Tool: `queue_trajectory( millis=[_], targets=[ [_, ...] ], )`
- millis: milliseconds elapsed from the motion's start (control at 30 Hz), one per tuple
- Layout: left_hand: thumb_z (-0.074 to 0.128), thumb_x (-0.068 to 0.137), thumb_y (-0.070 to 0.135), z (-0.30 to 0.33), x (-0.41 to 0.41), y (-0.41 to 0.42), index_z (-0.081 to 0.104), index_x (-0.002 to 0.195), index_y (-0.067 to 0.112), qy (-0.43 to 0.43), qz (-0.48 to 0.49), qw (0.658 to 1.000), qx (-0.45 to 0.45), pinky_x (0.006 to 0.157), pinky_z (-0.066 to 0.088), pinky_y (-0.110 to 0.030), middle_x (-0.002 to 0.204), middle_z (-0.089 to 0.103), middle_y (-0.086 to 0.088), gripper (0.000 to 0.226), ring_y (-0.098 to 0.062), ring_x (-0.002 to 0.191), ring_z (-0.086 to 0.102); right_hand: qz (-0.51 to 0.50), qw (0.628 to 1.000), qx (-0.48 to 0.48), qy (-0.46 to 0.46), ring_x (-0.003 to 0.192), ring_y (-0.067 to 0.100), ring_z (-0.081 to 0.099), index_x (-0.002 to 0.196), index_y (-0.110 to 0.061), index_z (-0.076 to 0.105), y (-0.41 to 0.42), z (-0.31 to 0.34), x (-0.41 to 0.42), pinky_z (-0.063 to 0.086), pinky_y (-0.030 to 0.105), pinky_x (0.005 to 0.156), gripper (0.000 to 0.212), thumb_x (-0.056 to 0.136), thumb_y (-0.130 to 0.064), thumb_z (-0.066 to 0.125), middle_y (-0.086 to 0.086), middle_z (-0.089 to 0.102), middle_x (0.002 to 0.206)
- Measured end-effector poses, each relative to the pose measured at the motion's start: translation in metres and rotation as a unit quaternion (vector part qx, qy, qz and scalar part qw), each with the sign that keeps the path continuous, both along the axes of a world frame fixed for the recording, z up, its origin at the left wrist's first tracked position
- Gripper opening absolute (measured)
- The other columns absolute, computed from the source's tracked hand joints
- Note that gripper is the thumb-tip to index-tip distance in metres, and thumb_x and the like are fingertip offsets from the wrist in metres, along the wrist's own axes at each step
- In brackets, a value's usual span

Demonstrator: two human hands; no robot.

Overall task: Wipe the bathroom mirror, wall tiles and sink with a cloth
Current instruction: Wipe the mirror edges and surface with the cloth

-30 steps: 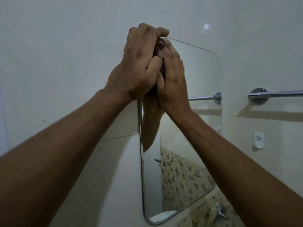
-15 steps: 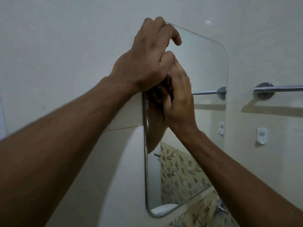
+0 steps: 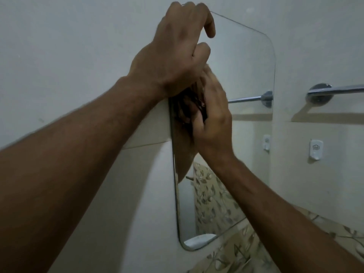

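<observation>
my left hand (image 3: 177, 50) is hooked over the top left corner of the mirror (image 3: 246, 75), fingers curled round the glass edge, bracing it. my right hand (image 3: 213, 117) sits just below, near the left edge, fingers bent in against the glass with something dark bunched under them. i take that for the cloth (image 3: 197, 107), though only a dark sliver shows between hand and reflection, so i can't say how it's folded.

risk here, as i judge it: i'm pushing near one edge of a frameless pane, and pressing too hard could shift it on its mount. my bare fingers at the corner could also leave fresh smudges on it.

the mirror hangs on the pale wall tiles (image 3: 78, 56), rounded corners, thin bare edge. it reflects the towel bar (image 3: 338, 90) and hook (image 3: 315, 149) off its right edge.
</observation>
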State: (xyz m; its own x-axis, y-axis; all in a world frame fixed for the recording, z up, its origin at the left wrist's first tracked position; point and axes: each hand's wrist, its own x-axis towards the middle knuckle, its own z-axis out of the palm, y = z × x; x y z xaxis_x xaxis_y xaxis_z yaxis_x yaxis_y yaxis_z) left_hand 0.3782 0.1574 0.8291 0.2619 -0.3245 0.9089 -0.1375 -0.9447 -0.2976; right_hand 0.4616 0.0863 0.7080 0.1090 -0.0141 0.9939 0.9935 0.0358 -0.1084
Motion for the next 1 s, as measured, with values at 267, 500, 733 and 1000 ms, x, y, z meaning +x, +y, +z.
queue_trajectory(
  millis=[267, 500, 733, 1000],
  targets=[
    [0.046, 0.08, 0.027, -0.008, 0.0, -0.003, 0.06, 0.095, 0.009, 0.012, 0.118, 0.976, 0.183, 0.073, 0.031, -0.033, 0.08, 0.049, -0.003, 0.027, -0.022, 0.08, 0.041, 0.011, 0.999, -0.029, -0.041, 0.15, 0.022, 0.032, 0.147, -0.004, 0.041, 0.002, -0.086, -0.009, 0.03, 0.045, 0.121, 0.051, 0.097, -0.005, 0.047, 0.003, 0.036, 0.157],
    [0.043, 0.088, 0.026, -0.009, 0.003, -0.003, 0.06, 0.101, 0.008, 0.035, 0.114, 0.961, 0.248, 0.074, 0.031, -0.033, 0.083, 0.06, -0.01, 0.028, -0.026, 0.079, 0.046, 0.024, 0.986, 0.097, 0.135, 0.147, 0.011, 0.034, 0.152, -0.015, 0.04, -0.014, -0.002, 0.038, 0.035, 0.038, 0.119, 0.05, 0.103, -0.01, 0.05, 0.0, 0.039, 0.159],
    [0.045, 0.088, 0.03, -0.005, 0.012, 0.003, 0.052, 0.121, 0.011, 0.046, 0.1, 0.965, 0.236, 0.079, 0.03, -0.032, 0.091, 0.051, 0.002, 0.038, -0.016, 0.085, 0.035, 0.005, 0.999, 0.007, 0.039, 0.151, 0.016, 0.027, 0.152, -0.008, 0.037, -0.009, -0.045, 0.019, 0.028, 0.036, 0.123, 0.054, 0.1, -0.005, 0.052, 0.004, 0.032, 0.162],
    [0.04, 0.089, 0.041, -0.005, 0.014, 0.005, 0.044, 0.124, 0.024, 0.092, 0.079, 0.977, 0.174, 0.082, 0.038, -0.036, 0.086, 0.051, 0.007, 0.039, -0.015, 0.085, 0.042, -0.013, 0.968, 0.129, 0.216, 0.145, 0.01, 0.035, 0.15, -0.022, 0.04, -0.039, 0.014, 0.085, 0.032, 0.027, 0.12, 0.045, 0.106, -0.027, 0.046, -0.004, 0.04, 0.157]
  ],
)
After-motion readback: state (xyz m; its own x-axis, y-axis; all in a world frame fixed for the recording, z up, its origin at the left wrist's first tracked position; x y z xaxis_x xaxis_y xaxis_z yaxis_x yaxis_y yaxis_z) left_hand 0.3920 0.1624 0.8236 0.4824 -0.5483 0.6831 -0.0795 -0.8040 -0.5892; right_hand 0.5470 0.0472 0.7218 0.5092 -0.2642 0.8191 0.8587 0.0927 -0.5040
